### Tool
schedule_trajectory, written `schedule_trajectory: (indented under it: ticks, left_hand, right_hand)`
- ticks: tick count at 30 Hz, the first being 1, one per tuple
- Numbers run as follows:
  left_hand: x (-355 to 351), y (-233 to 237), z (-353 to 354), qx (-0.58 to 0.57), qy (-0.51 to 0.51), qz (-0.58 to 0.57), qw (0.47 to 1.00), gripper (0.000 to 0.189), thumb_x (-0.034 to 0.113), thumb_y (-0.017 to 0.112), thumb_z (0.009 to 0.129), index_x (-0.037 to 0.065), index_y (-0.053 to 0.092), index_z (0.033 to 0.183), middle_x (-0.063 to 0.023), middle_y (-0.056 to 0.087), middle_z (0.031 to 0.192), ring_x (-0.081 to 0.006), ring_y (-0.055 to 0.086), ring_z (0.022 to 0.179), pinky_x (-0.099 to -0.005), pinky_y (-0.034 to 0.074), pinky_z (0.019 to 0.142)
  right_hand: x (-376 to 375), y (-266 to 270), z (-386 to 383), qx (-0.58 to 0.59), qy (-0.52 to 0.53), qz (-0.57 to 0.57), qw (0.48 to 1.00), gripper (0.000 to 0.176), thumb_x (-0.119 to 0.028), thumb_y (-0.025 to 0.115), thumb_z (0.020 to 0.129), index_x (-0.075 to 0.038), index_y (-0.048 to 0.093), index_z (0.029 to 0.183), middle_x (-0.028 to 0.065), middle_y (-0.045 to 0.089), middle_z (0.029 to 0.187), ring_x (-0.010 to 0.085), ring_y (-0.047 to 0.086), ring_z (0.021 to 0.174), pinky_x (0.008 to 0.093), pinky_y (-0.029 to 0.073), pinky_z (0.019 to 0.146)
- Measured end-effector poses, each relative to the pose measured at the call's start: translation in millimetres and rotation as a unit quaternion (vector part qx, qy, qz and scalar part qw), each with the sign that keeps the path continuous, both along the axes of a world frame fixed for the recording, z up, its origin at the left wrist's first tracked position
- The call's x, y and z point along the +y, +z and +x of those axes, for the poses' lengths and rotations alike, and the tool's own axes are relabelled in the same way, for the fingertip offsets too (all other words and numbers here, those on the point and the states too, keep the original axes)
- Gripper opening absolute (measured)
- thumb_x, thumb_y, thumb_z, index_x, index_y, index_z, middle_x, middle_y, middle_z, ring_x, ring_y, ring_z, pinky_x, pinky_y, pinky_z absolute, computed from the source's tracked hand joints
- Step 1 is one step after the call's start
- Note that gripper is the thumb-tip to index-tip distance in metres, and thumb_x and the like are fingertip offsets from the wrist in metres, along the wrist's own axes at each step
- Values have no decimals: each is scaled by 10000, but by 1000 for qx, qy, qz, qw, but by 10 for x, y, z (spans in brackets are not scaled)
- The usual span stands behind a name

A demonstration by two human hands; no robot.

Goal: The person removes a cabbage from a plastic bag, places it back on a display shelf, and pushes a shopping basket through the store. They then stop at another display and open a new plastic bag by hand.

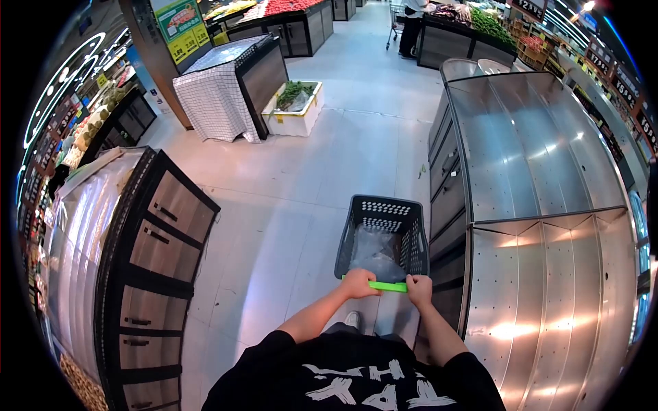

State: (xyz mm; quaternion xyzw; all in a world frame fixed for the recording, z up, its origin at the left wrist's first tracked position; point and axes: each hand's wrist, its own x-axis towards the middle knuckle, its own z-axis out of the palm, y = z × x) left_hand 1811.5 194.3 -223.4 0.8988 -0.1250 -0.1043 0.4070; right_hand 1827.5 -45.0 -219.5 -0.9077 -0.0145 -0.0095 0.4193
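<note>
A dark grey perforated basket (pixel 417 236) stands out in front of my body, low over the floor, with a bright green handle (pixel 388 286) on its near side. Clear plastic bags (pixel 375 250) lie inside it; their contents are hard to make out. My left hand (pixel 359 283) is wrapped round the left end of the handle. At the handle's right end, my right hand (pixel 419 289) is closed on it too.
Empty metal display shelves (pixel 534 151) run close along the right. A drawered cabinet (pixel 161 233) stands at the left. Ahead are a white foam box (pixel 293 123) with greens, a cloth-covered stand (pixel 218 99), produce stands and a person (pixel 412 27) beside a cart (pixel 395 20).
</note>
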Motion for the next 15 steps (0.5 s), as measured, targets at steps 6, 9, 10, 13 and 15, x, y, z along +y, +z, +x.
schedule_trajectory:
  ticks: [6,9,10,13,15]
  left_hand:
    - [114,59,788,19,-2,9,1000,419,490,808,597,97,681,668,-124,636,654,-333,623,652,-419,486,605]
    - [174,59,1227,13,4,10,1000,389,461,810,579,102,692,670,-121,644,664,-335,628,666,-420,498,618]
    - [189,44,1382,5,2,9,1000,383,453,809,575,101,695,672,-122,646,667,-335,628,667,-419,500,621]
    - [206,40,1831,-4,10,6,1000,396,445,814,552,86,702,679,-126,649,670,-336,629,664,-413,506,625]
    - [230,33,2141,0,19,22,1000,418,463,821,548,83,699,674,-119,646,660,-331,626,653,-409,500,613]
  right_hand:
    - [111,55,763,49,-2,4,999,366,-283,602,832,49,628,680,248,555,624,399,595,583,450,444,561]
    - [161,26,1177,41,-6,-3,999,368,-282,604,828,49,617,666,248,547,613,399,590,570,451,438,551]
    - [170,-21,1333,22,0,8,1000,384,-287,601,840,48,608,651,235,519,577,353,578,516,428,418,521]
    - [200,-29,1787,18,1,22,1000,406,-295,593,856,46,600,637,224,499,545,314,575,477,409,400,499]
    - [225,-120,2115,1,10,30,999,406,-294,595,858,49,595,639,231,515,561,330,584,499,415,409,512]
